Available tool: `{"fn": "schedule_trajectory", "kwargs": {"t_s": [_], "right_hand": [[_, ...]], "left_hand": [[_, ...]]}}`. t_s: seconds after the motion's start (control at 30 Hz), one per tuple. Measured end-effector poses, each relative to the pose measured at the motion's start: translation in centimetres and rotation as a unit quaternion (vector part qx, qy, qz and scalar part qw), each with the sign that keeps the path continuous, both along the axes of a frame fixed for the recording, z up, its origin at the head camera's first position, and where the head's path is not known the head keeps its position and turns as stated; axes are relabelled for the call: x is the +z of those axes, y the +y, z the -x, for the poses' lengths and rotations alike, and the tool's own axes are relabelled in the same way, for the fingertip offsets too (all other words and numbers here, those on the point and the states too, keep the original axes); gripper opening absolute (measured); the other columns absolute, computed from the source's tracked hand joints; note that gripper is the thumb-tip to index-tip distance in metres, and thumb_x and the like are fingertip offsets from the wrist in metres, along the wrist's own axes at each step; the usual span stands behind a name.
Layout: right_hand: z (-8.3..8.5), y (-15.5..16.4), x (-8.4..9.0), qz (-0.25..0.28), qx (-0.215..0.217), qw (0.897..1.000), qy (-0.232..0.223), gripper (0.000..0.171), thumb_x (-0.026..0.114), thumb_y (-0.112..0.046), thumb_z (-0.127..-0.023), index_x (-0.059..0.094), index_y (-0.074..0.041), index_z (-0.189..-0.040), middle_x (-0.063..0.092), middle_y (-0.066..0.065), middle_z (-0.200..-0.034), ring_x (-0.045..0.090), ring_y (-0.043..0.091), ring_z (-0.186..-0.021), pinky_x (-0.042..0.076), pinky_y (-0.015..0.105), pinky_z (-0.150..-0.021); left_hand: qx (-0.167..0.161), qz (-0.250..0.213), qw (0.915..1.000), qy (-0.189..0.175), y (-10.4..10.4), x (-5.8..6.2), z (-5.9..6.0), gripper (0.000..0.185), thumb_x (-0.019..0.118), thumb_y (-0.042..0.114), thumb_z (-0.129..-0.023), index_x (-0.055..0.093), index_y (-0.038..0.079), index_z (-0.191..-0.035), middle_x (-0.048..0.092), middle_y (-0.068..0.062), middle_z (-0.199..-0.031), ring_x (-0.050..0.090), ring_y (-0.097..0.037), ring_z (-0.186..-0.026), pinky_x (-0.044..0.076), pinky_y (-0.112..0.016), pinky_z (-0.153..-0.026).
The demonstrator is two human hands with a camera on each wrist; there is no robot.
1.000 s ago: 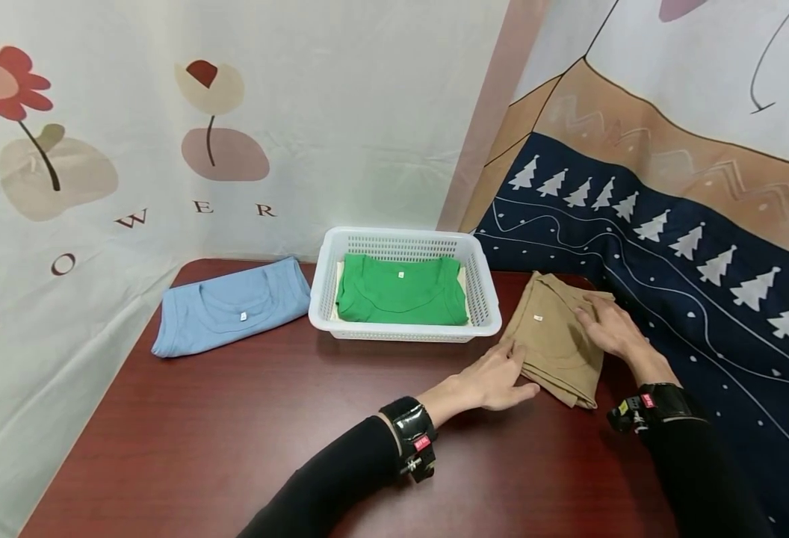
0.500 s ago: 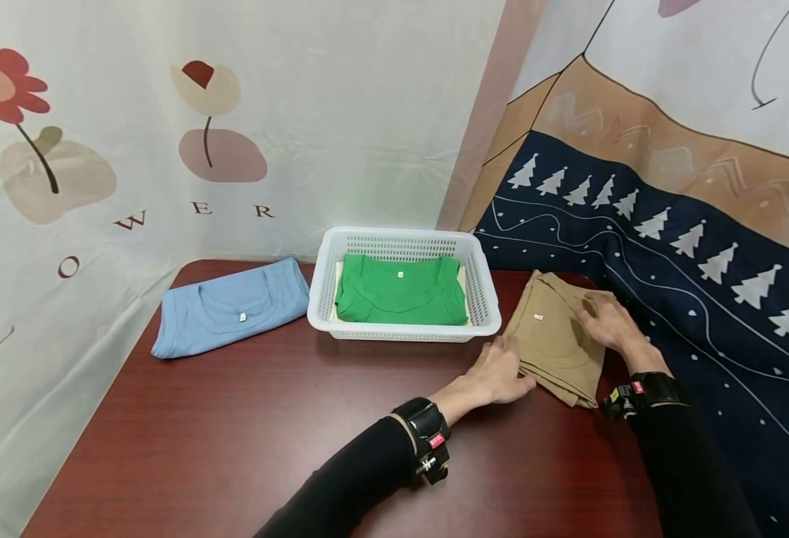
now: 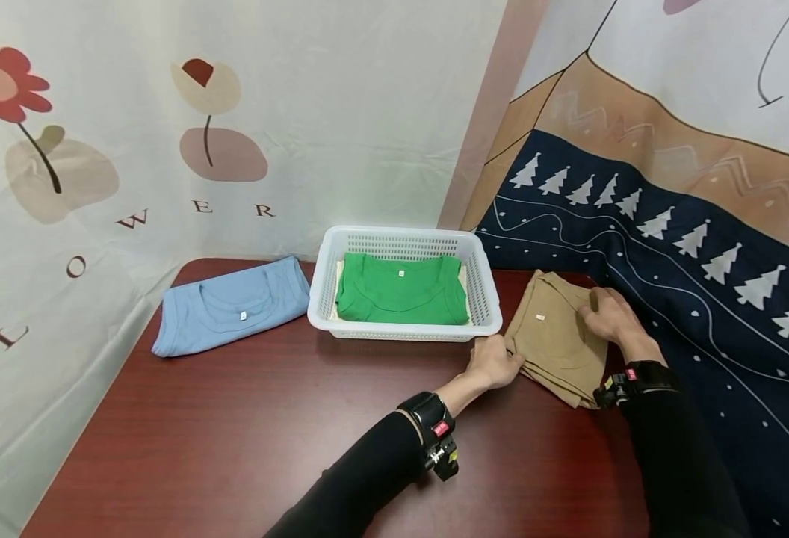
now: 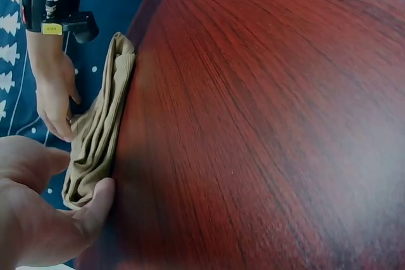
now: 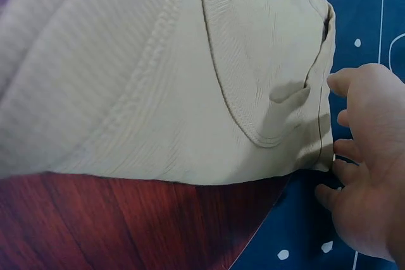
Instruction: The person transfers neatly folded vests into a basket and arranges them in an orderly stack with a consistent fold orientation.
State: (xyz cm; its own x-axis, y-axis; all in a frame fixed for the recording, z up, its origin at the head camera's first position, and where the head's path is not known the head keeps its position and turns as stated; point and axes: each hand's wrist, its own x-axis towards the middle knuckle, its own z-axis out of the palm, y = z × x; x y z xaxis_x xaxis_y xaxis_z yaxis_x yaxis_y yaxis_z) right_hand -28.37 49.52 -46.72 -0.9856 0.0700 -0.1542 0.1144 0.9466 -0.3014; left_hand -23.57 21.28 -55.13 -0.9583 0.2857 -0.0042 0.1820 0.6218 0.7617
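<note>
A folded tan shirt (image 3: 556,340) lies on the dark red table (image 3: 267,418), right of the basket. My left hand (image 3: 502,357) pinches its near left corner, and in the left wrist view the thumb (image 4: 95,203) presses against the folded tan shirt (image 4: 101,131). My right hand (image 3: 599,314) grips the shirt's right edge. In the right wrist view, the right hand (image 5: 335,131) has fingers tucked under the edge of the tan shirt (image 5: 190,74), which still rests on the table.
A white plastic basket (image 3: 404,334) holds a folded green shirt (image 3: 401,291) at the table's back middle. A folded blue shirt (image 3: 233,306) lies to its left. Printed cloths hang behind and along the right edge (image 3: 704,299).
Both hands have closed in on the tan shirt: the left hand slid up to its left corner and curled, and the right hand's flat fingers curled round the right edge.
</note>
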Motion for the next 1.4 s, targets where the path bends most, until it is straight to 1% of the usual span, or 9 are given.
{"fn": "schedule_trajectory", "kwargs": {"t_s": [0.17,0.23,0.3,0.47,0.63,0.8,0.93,1.17,1.4], "right_hand": [[0.4,0.1,-0.3,-0.003,0.002,1.000,0.001,0.071,0.046,-0.028,-0.114,0.029,0.020,-0.164,0.021,0.049,-0.170,0.023,0.068,-0.157,0.024,0.078,-0.131],[0.5,0.1,-0.3,-0.004,0.004,1.000,-0.001,0.071,0.045,-0.028,-0.115,0.029,0.020,-0.164,0.021,0.049,-0.169,0.024,0.068,-0.157,0.025,0.078,-0.131],[0.5,0.0,-0.4,-0.003,0.004,1.000,-0.003,0.070,0.044,-0.029,-0.116,0.029,0.019,-0.165,0.021,0.049,-0.169,0.024,0.068,-0.157,0.025,0.079,-0.131],[0.7,-0.3,-0.4,-0.006,0.005,1.000,-0.009,0.070,0.044,-0.030,-0.116,0.029,0.018,-0.165,0.020,0.049,-0.169,0.025,0.068,-0.156,0.027,0.079,-0.130],[0.7,-0.5,-0.2,-0.011,0.006,1.000,-0.008,0.070,0.044,-0.027,-0.115,0.028,0.019,-0.165,0.020,0.050,-0.168,0.022,0.068,-0.157,0.025,0.079,-0.130],[1.1,-0.1,-0.5,-0.021,0.020,1.000,-0.003,0.066,0.042,-0.022,-0.114,0.030,0.021,-0.163,0.023,0.051,-0.167,0.022,0.068,-0.157,0.024,0.078,-0.131],[1.5,0.2,-0.7,-0.028,0.024,0.999,0.008,0.061,0.038,-0.017,-0.114,0.032,0.022,-0.160,0.030,0.050,-0.162,0.029,0.068,-0.153,0.029,0.078,-0.129],[1.9,0.5,-0.3,-0.046,0.032,0.998,0.014,0.053,0.034,-0.014,-0.114,0.041,0.023,-0.152,0.042,0.053,-0.147,0.043,0.070,-0.141,0.038,0.079,-0.123],[1.7,1.4,-0.7,-0.060,0.028,0.997,0.026,0.040,0.047,-0.013,-0.113,0.062,0.017,-0.134,0.060,0.046,-0.136,0.059,0.066,-0.125,0.050,0.077,-0.111]], "left_hand": [[0.087,-0.090,0.9916,-0.031,-0.8,2.3,-1.5,0.023,0.081,0.028,-0.098,0.070,0.008,-0.094,0.072,-0.011,-0.105,0.072,-0.026,-0.098,0.062,-0.040,-0.083],[0.105,-0.115,0.9868,-0.045,-1.0,3.2,-2.0,0.023,0.080,0.025,-0.099,0.068,0.011,-0.085,0.071,-0.009,-0.096,0.070,-0.025,-0.092,0.060,-0.040,-0.079],[0.115,-0.121,0.9845,-0.054,-1.2,3.8,-2.3,0.034,0.079,0.023,-0.100,0.064,0.014,-0.070,0.066,-0.005,-0.085,0.066,-0.024,-0.084,0.058,-0.040,-0.074],[0.127,-0.103,0.9844,-0.064,-1.2,4.1,-2.6,0.039,0.077,0.023,-0.102,0.068,0.015,-0.066,0.065,-0.002,-0.083,0.067,-0.024,-0.083,0.059,-0.038,-0.077],[0.129,-0.089,0.9847,-0.076,-1.2,3.7,-2.6,0.037,0.079,0.023,-0.101,0.072,0.018,-0.065,0.071,-0.001,-0.082,0.069,-0.023,-0.083,0.059,-0.033,-0.079],[0.121,-0.086,0.9836,-0.102,-1.7,4.6,-3.4,0.043,0.080,0.020,-0.100,0.078,0.019,-0.057,0.070,0.006,-0.060,0.066,-0.016,-0.069,0.059,-0.032,-0.077],[0.103,-0.098,0.9840,-0.107,-2.0,4.8,-4.2,0.035,0.078,0.017,-0.101,0.083,0.017,-0.066,0.070,0.010,-0.053,0.061,-0.006,-0.054,0.058,-0.027,-0.076],[0.089,-0.136,0.9794,-0.120,-2.9,5.9,-5.5,0.024,0.078,0.014,-0.103,0.086,0.012,-0.081,0.081,-0.001,-0.066,0.063,-0.001,-0.047,0.055,-0.017,-0.068],[0.082,-0.179,0.9692,-0.148,-3.9,5.5,-5.5,0.021,0.078,0.009,-0.104,0.081,0.008,-0.083,0.082,-0.009,-0.070,0.076,-0.014,-0.054,0.056,-0.018,-0.049]]}}
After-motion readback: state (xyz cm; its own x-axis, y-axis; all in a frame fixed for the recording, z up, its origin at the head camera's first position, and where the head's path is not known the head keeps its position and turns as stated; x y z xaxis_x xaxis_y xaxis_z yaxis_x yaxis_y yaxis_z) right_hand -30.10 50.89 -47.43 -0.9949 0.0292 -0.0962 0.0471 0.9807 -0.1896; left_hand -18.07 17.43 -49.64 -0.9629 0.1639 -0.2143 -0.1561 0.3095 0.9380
